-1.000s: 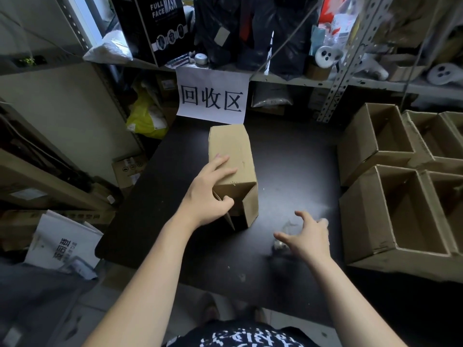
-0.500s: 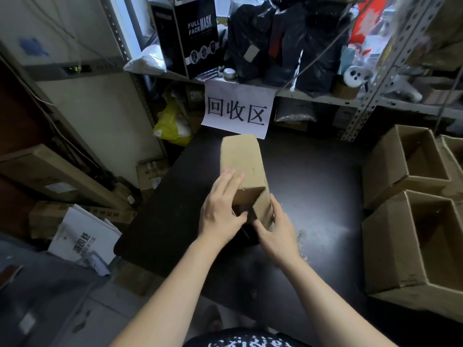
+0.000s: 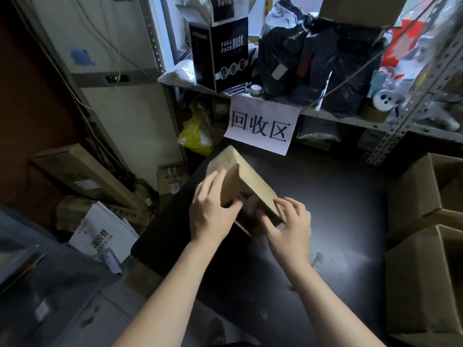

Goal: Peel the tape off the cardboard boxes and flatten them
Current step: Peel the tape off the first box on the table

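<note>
1. Corrugated card, so my judgement is that the long, narrow brown cardboard box is light and probably empty. It looks stiff across the panels and weak at the creases. The surface is dry and matt, so it should give good grip. It will crush rather than break.
2. Nearest is the right hand. Its fingers are curled over the near right corner of the box's open end, gripping the panel edge there.
3. The left hand has its fingers laid almost straight along the left panel, with the thumb hooked on the near-end rim. The box is pinched between them.
4. The dark open mouth of the box shows in the gap between the two hands.
5. The box sits over the matt black worktop, close to its left edge. It is tilted with one long crease up like a ridge. I can't tell if the near end is clear of the surface.
6. Best hold, I'd say, is the near-end rim plus opposite long creases, then push on the diagonal to collapse it. No tape is visible on the faces shown.
7. The far end points at the far-left corner, just below the white paper sign with black characters.
8. Open-topped brown cardboard boxes stand along the right edge, well apart from both hands.
</note>
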Motion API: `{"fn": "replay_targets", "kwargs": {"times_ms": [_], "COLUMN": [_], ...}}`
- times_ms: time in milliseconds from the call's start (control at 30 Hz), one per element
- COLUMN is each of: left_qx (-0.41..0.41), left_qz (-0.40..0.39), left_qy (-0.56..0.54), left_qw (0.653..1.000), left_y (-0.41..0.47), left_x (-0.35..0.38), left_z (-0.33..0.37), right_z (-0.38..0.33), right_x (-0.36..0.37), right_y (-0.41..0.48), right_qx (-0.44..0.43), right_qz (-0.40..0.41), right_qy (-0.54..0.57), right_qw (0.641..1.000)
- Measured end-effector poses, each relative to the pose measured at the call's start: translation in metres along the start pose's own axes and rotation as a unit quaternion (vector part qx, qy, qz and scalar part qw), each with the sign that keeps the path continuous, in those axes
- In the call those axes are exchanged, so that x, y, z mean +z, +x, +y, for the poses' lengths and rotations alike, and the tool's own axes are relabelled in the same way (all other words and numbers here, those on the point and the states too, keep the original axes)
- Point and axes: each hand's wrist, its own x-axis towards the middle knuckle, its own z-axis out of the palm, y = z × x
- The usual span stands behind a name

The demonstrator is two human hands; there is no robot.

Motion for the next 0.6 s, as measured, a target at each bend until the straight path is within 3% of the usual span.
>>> {"fn": "replay_targets", "kwargs": {"times_ms": [100,200,333,500,600], "left_qx": [-0.018,-0.021,-0.139,-0.242,-0.279], "left_qz": [0.005,-0.008,-0.095,-0.244,-0.257], "left_qy": [-0.048,-0.072,-0.116,-0.023,-0.136], "left_qw": [0.999,0.997,0.979,0.939,0.915], "left_y": [0.003,0.007,0.018,0.03,0.028], "left_x": [-0.006,-0.012,-0.023,-0.038,-0.036], "left_z": [-0.004,-0.011,-0.028,-0.053,-0.054], "right_z": [-0.003,-0.006,-0.012,-0.013,-0.008], "right_x": [0.001,0.004,0.001,-0.005,-0.005], "right_y": [0.003,0.005,0.004,-0.001,-0.003], "right_qx": [0.084,0.105,0.084,0.063,0.099], "right_qz": [0.013,0.024,0.012,-0.013,-0.029], "right_qy": [0.034,0.061,0.112,0.126,0.139], "right_qw": [0.996,0.992,0.99,0.99,0.985]}}
